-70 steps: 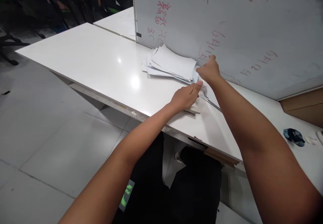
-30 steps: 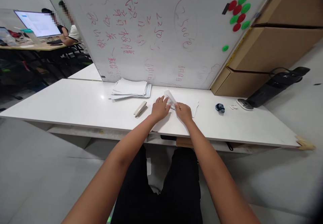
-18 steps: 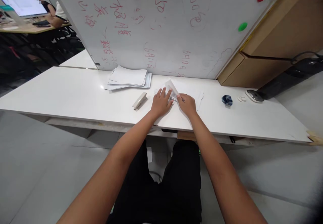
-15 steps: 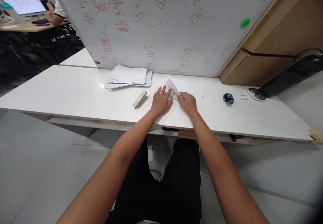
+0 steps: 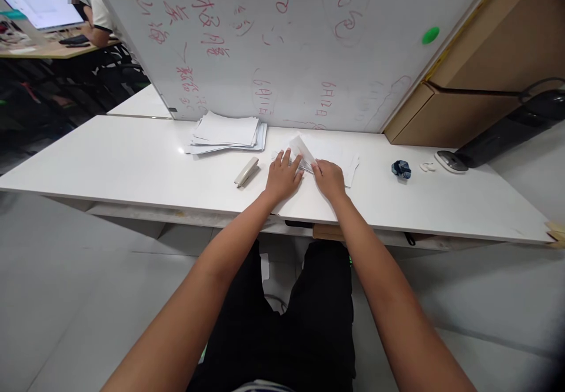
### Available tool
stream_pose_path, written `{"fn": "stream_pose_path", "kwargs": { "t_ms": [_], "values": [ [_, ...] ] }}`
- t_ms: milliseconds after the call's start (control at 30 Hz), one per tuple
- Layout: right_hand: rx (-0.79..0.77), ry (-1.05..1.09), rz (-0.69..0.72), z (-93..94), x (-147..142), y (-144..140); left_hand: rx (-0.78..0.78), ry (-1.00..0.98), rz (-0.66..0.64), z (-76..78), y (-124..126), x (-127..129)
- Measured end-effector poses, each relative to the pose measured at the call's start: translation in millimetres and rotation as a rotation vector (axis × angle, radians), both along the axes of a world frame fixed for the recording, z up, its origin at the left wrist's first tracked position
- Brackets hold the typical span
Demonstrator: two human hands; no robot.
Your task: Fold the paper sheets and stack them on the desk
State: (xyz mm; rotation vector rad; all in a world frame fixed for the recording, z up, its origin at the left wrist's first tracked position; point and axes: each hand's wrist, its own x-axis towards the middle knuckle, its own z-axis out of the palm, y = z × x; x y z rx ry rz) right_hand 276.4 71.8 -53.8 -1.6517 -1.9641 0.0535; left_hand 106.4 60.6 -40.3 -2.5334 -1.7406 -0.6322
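My left hand (image 5: 283,177) lies on loose white paper with its fingers spread, pressing it against the desk. My right hand (image 5: 329,179) is closed with thumb and fingers on the lower end of a raised, folded-over strip of paper (image 5: 302,146). The strip slants up and left from that grip, close to my left fingertips. Beneath and to the right of my right hand, more white paper (image 5: 351,165) lies flat; part of it is hidden by the hand. A beige stapler (image 5: 246,172) rests just left of my left hand, untouched.
A stack of white paper (image 5: 227,131) sits at the back left of the white desk (image 5: 110,162), against a whiteboard (image 5: 291,56). On the right are a dark blue crumpled item (image 5: 401,169), small white pieces (image 5: 427,167), a mouse (image 5: 451,161) and cardboard boxes (image 5: 450,115).
The raised paper strip has turned slightly, and more of its face shows now. Both hands stay almost in place. The whole view has shifted a little.
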Motion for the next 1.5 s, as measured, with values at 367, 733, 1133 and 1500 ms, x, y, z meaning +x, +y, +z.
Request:
{"fn": "stream_pose_path", "kwargs": {
  "t_ms": [367,733,1133,1500],
  "values": [
    [0.053,-0.018,0.019,-1.6,-1.2,-1.4,0.02,-0.005,0.003,-1.9,2.0,-0.1],
    [0.082,-0.045,0.014,-3.1,-1.9,-0.3,0.031,0.002,0.004,-4.0,3.4,-0.3],
    [0.076,-0.122,-0.008,-2.4,-2.6,-0.2,0.032,-0.006,0.0,-4.0,2.4,-0.3],
    [0.02,-0.214,-0.15,1.8,-8.2,-3.7,0.059,-0.018,-0.01,-8.1,3.2,-1.6]
  ]
}}
